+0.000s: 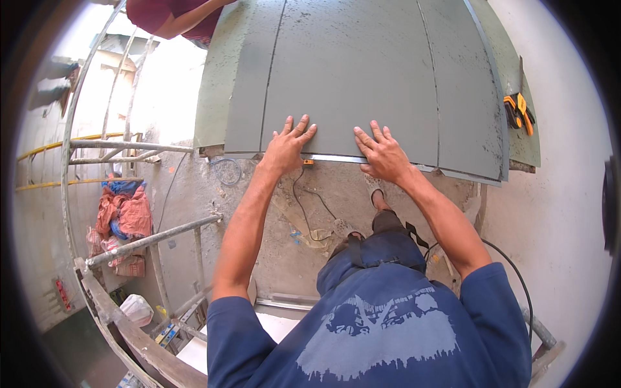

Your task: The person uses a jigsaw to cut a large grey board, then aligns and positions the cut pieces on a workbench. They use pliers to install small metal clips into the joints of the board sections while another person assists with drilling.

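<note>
A large grey board (352, 77) with two dark lines across it lies on top of a pale green sheet (213, 97). Along its near edge runs a thin metal strip (333, 158). My left hand (288, 145) rests on the board near this edge, fingers spread and pointing away from me. To its right, my right hand (381, 150) lies on the board too, fingers stretched out, its heel by the metal strip. Neither hand holds anything. Black and orange clamps (519, 114) lie on the green sheet at the right.
Another person's arm (187, 19) reaches in at the far left corner of the board. Metal scaffold bars (155, 240) stand at my left, near red and blue sacks (124, 213). A black cable (304, 204) trails over the rough floor. A pale wall (556, 161) rises at the right.
</note>
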The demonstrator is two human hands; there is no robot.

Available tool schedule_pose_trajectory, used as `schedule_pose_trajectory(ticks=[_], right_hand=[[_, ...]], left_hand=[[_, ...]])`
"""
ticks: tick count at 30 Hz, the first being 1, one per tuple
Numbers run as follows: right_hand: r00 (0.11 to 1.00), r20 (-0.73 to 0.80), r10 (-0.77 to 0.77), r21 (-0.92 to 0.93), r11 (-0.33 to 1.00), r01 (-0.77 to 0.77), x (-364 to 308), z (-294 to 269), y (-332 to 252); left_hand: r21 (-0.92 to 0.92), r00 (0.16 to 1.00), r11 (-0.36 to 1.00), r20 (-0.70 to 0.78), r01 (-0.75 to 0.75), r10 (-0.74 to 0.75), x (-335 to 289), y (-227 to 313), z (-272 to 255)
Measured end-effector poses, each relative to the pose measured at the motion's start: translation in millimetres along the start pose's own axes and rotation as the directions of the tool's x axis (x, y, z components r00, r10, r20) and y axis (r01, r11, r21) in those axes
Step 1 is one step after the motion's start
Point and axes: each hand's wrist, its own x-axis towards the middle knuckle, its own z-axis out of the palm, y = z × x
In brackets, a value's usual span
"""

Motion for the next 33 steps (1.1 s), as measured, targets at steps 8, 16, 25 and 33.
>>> schedule_pose_trajectory(ticks=[8,16,25,33], right_hand=[[0.997,0.070,0.009,-0.026,1.000,-0.007,2.9,-2.1,0.3],[0.991,0.008,0.136,0.102,0.986,-0.136,34.1,1.4,-28.9],[0.991,0.029,0.130,0.149,0.980,-0.133,35.4,8.4,-31.7],[0.988,0.074,0.135,0.220,0.964,-0.149,40.3,3.4,-25.7]], left_hand=[[-0.008,0.998,0.998,-0.018,-0.055,0.054,3.8,-4.6,2.0],[-0.036,0.997,0.997,-0.047,-0.062,0.060,3.3,-7.6,3.0],[0.019,0.997,0.997,-0.031,-0.069,0.070,1.9,-11.1,8.8],[-0.041,0.998,0.997,-0.025,-0.064,0.064,3.7,-11.3,5.0]])
